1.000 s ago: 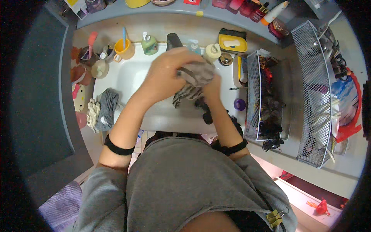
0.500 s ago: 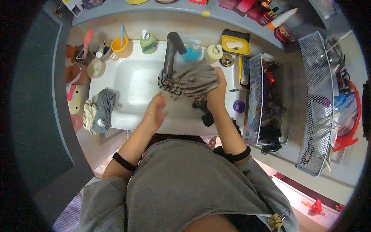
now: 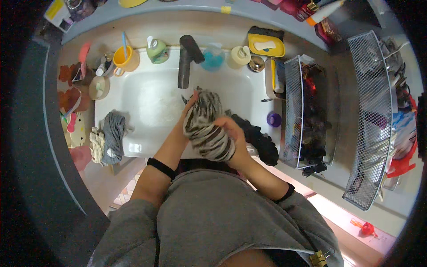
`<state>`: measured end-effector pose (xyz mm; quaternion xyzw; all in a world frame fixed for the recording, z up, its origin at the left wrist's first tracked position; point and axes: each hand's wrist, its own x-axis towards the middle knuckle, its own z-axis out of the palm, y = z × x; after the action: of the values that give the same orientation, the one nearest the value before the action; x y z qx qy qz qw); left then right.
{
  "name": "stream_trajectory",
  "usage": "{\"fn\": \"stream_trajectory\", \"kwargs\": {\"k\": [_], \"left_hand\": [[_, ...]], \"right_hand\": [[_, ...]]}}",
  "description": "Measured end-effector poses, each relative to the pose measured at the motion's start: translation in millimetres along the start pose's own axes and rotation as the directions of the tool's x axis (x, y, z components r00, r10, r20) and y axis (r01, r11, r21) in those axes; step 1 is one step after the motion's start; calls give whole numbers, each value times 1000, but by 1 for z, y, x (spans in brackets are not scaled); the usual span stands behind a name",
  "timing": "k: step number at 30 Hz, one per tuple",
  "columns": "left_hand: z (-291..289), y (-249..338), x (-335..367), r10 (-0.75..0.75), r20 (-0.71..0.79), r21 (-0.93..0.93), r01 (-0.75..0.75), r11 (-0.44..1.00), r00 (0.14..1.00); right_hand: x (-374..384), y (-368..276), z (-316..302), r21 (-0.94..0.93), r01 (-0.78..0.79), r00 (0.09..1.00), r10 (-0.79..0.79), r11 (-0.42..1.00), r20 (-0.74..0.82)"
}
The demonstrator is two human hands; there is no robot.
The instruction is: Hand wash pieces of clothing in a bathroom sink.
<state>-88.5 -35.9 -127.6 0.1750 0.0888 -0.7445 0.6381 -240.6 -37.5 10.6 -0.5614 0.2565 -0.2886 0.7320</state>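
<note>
A bunched, striped cloth in black, brown and off-white is between my hands over the front of the white sink. At its far left side my left hand grips it, the fingers partly hidden behind the folds. My right hand holds its right side with bent fingers. Beyond the cloth stands the dark faucet, apart from it. Black fabric lies over the sink's right front rim, beside my right hand. Grey cloth and cream cloth drape over the left rim.
Along the back rim stand a yellow mug, a green pump bottle, a blue-filled bottle, a cream pump bottle and a yellow soap dish. Right of the sink are a purple cup and a wire basket.
The striped cloth has come away from the faucet toward me. My left hand, apart from it before, now grips it; my right hand has moved nearer and left with it.
</note>
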Motion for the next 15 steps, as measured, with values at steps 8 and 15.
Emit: {"fn": "stream_trajectory", "kwargs": {"k": [8,15], "left_hand": [[-1,-4,-17,-134,-19,7,134,991,991],[12,-12,-19,-345,-75,-160,330,930,936]], "right_hand": [[26,-28,-42,588,-248,885,427,770,-185],[95,93,-149,700,-86,864,403,709,-302]]}}
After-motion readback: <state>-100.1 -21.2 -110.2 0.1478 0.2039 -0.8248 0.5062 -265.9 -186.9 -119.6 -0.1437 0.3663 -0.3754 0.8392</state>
